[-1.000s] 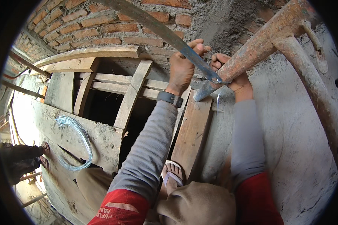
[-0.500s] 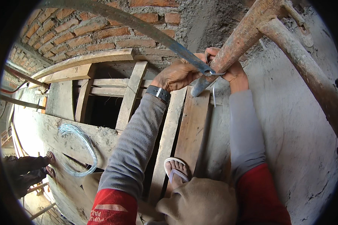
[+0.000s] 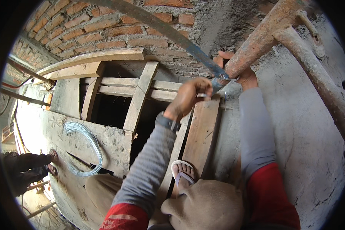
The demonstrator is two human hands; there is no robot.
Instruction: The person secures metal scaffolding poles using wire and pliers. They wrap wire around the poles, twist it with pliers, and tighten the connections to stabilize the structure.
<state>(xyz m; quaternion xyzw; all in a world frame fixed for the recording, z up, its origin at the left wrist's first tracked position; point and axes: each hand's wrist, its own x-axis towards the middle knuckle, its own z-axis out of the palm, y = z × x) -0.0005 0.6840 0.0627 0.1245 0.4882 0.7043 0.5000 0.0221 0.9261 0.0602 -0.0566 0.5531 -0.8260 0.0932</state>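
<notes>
A rusty steel pipe [image 3: 253, 50] slants down from the upper right. Against its lower end rests the tip of a flat blue bar [image 3: 180, 40]. Thin wire [image 3: 232, 79] loops round the two where they meet, and a loose wire tail [image 3: 225, 100] hangs below. My right hand [image 3: 250, 78] reaches behind the pipe with its fingers curled round the far side; the pipe hides part of it. My left hand [image 3: 188, 96] is just left of the pipe's end, apart from it, fingers curled and somewhat blurred. Whatever it may hold is not clear.
A coil of wire [image 3: 99, 147] lies on a board [image 3: 111, 145] at left. Dark gaps open between wooden planks [image 3: 140, 97]. My sandalled foot [image 3: 183, 170] stands on a plank. A brick wall [image 3: 115, 28] rises behind; another person's legs [image 3: 27, 168] show far left.
My left hand has come away from the bar and wire, moving down and left. The right hand stays behind the pipe. The view has shifted slightly.
</notes>
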